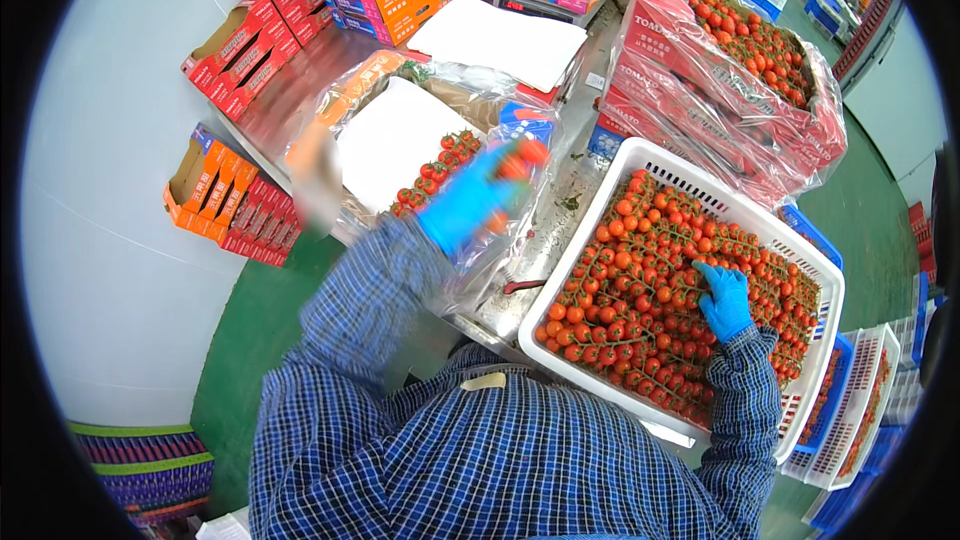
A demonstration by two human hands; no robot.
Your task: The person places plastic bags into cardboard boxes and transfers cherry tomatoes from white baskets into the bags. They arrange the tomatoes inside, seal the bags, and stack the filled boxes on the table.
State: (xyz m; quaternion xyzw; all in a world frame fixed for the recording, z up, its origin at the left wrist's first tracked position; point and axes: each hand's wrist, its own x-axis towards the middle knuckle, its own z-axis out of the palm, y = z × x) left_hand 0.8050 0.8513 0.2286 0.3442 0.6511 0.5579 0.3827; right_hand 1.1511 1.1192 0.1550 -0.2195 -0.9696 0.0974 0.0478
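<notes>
My left hand (472,195), in a blue glove and blurred by motion, holds red cherry tomatoes (521,160) over the right side of a film-lined cardboard box (352,94). In that box lie a white paper sheet (397,135) and a row of cherry tomatoes on the vine (435,174), just beside this hand. My right hand (725,301), also blue-gloved, rests on the vine tomatoes (637,307) that fill a white plastic crate (531,319). Its index finger points into them; whether it grips any is hidden.
Behind the box are a stack of white paper sheets (499,37) and a scale (525,9) bearing another box. Red cartons wrapped in film (675,82) stand beyond the crate, tomatoes on top. Folded cartons (255,45) line the table's far left. A red-handled tool (523,286) lies by the crate.
</notes>
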